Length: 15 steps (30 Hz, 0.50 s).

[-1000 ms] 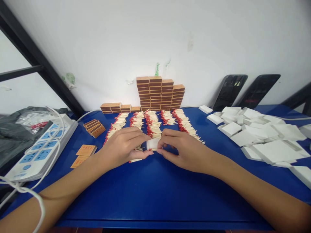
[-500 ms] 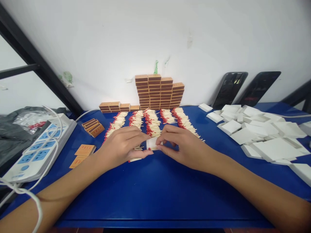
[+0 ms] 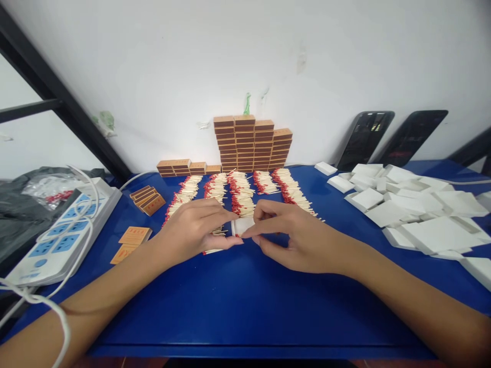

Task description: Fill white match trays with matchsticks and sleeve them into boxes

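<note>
A small white matchbox tray [image 3: 242, 225] is held between the thumb and fingers of my left hand [image 3: 199, 225], around its left end. A match with a red head [image 3: 238, 235] shows at the tray's near-left corner. Over the right end of the tray, my right hand [image 3: 291, 232] is curled, one fingertip reaching in along the near side and the thumb close beside it. Whether it pinches a match is hidden. Just behind the tray lies a row of red-headed matches [image 3: 242, 191], with more match rows [image 3: 293, 191] to either side.
Stacked brown matchboxes [image 3: 253, 145] stand against the wall. Loose white trays [image 3: 414, 204] pile up at the right, below two leaning phones [image 3: 370, 138]. At the left are flat matchboxes [image 3: 134, 236], a power strip [image 3: 63, 240] and its white cable [image 3: 61, 319].
My right hand's fingertip has slid left and toward me along the tray's near side, and the thumb has drawn slightly away. My left hand stays almost still.
</note>
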Available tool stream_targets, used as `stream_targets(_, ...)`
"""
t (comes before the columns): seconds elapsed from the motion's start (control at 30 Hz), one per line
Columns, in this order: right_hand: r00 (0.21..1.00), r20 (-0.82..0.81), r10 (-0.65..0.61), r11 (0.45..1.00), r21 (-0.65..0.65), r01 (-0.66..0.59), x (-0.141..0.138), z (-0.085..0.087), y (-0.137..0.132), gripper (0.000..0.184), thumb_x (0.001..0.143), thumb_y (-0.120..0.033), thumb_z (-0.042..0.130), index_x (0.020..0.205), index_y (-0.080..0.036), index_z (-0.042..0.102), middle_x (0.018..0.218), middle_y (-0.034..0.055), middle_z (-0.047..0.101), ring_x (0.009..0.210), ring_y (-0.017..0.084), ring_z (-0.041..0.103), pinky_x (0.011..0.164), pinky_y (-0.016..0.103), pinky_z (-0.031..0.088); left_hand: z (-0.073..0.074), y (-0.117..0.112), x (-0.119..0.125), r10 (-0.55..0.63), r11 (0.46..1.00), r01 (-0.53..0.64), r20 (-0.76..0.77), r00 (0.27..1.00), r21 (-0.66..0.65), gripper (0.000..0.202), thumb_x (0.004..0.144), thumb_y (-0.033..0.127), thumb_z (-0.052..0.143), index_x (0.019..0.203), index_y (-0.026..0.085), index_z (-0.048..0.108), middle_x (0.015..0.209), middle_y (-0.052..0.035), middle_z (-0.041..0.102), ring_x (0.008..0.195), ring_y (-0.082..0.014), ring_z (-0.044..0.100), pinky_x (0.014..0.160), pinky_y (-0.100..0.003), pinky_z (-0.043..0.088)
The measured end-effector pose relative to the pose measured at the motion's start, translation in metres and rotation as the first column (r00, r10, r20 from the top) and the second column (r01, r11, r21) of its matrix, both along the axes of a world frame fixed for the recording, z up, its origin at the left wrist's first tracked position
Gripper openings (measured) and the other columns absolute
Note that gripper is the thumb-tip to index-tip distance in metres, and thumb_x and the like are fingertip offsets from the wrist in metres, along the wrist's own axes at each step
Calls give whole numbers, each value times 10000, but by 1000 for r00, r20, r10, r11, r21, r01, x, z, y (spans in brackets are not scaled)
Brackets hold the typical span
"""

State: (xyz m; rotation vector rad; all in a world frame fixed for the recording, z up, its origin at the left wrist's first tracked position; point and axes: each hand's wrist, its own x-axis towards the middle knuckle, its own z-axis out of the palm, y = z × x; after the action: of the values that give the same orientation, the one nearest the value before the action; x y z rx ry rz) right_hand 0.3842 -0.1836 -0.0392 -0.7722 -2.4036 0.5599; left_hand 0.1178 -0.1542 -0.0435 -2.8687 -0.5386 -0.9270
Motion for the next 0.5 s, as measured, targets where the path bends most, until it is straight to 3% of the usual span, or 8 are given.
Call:
stream_targets(0.33,1000,24,-13,1000,4,13,3,1,0,412,917,-40,623,1150,-304,836,955,32,622,787,155,622,698,309,528,-1,0,-2,8,998,-6,32,999,-67,378,935,428,813,1190,158,743,911,-87,795,774,-192,734,734,-315,599)
stream_targets(0.5,1000,14,-24,999,24,24,4,3,1,368,934,-71,630,1146,-299,825,968,40,636,814,166,632,709,317,533,1,-3,1,40,983,-19,112,993,-185,373,882,383,872,1168,171,762,851,-42,783,733,-166,708,701,-287,571)
